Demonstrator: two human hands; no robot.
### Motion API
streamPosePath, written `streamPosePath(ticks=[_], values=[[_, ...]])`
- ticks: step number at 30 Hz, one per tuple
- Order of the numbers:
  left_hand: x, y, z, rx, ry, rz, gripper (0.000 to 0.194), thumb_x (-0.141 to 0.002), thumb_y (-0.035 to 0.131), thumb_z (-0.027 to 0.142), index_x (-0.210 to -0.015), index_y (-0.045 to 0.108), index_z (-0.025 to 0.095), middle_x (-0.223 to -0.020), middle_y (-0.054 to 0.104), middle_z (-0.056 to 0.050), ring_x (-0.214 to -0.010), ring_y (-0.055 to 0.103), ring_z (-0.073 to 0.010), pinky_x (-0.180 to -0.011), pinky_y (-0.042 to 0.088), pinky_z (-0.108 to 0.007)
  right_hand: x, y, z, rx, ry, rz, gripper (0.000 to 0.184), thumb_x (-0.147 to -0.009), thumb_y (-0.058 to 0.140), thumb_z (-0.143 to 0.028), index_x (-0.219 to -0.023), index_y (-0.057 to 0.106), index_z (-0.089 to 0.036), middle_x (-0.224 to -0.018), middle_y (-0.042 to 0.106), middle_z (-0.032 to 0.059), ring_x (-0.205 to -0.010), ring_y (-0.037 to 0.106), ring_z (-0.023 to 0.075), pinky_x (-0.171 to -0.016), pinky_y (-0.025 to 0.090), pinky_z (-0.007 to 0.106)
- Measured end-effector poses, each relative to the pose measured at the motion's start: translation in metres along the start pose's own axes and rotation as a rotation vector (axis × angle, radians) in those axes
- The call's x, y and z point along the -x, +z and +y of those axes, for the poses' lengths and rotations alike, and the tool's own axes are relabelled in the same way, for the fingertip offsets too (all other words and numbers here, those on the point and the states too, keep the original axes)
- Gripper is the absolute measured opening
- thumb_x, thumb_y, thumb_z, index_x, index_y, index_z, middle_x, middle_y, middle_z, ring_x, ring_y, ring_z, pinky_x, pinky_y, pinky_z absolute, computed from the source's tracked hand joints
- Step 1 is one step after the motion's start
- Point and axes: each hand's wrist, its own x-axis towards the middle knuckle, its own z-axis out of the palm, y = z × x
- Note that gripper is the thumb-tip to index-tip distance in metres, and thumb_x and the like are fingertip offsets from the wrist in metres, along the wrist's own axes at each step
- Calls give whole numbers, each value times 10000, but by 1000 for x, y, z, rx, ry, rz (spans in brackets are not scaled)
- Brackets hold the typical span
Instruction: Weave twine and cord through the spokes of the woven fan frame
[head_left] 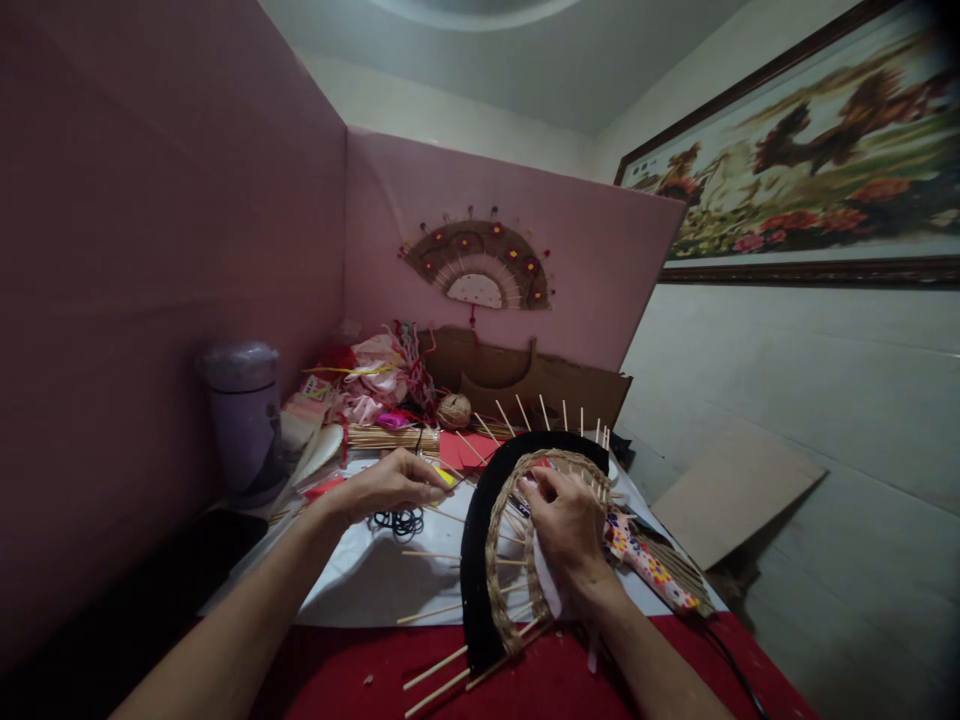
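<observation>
A half-made fan of thin wooden sticks, with a black outer band (480, 540) and a braided twine band (496, 545), stands tilted over the front of the table. My right hand (568, 525) is closed in a pinch over its inner side, against the twine band. What its fingertips hold is hidden, and a white piece (547, 580) shows under the palm. My left hand (397, 482) is pinched near the stick ends on the fan's left, its grip too small to make out. Black cord (399, 522) lies coiled below it, and something yellow (444, 476) is just behind its fingertips.
A finished fan (480, 250) hangs on the pink back panel. Behind my hands are a twine ball (454, 411), a stick bundle (390, 438) and pink fabric (375, 365). A lilac canister (244, 420) stands left; a flower-patterned glue gun (652, 565) with a cord lies right.
</observation>
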Motion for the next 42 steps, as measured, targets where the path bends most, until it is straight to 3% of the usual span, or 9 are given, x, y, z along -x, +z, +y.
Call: streamPosePath(ticks=[7, 14, 18, 21, 32, 42], values=[[-2, 1, -3, 37, -4, -29, 269, -653, 669, 272, -853, 708, 98, -415, 377, 73, -371, 220, -33, -378, 111, -213, -2, 0, 1, 1, 118, -18, 257, -754, 566, -436, -844, 697, -235, -707, 628, 35, -706, 549, 193, -658, 338, 272], [-6, 3, -14, 29, 34, -120, 344, -709, 645, 322, -958, 701, 91, -431, 314, 88, -391, 205, -35, -391, 119, -205, -2, 1, 2, -37, 167, -57, 239, -750, 569, -442, -813, 691, -247, -716, 653, 19, -691, 563, 185, -629, 337, 262], [-4, 4, -9, 2, -11, -100, 397, -685, 670, 369, -949, 702, 75, -452, 333, 80, -402, 215, -34, -398, 124, -210, -3, 4, 6, -27, 185, -40, 260, -745, 577, -451, -861, 696, -252, -731, 668, 24, -708, 577, 193, -632, 341, 266], [-2, 4, -4, -34, -46, -66, 428, -662, 687, 415, -915, 704, 71, -464, 361, 70, -410, 231, -35, -403, 129, -215, -4, 4, 8, -11, 198, -31, 277, -738, 582, -468, -857, 704, -249, -702, 671, 28, -691, 580, 200, -615, 335, 270], [-1, 1, -3, -13, 3, -121, 324, -674, 679, 422, -667, 670, 99, -427, 300, 84, -390, 203, -32, -397, 97, -230, -7, 7, 13, 24, 173, -24, 274, -743, 571, -435, -860, 701, -224, -729, 677, 37, -727, 582, 205, -645, 353, 276], [-12, 5, -14, -196, 53, 54, 182, -621, 697, 269, -710, 745, 118, -489, 556, 17, -471, 348, -59, -448, 240, -201, -10, 9, 21, 85, 231, -63, 291, -755, 575, -435, -910, 694, -219, -765, 684, 64, -756, 593, 211, -664, 357, 280]])
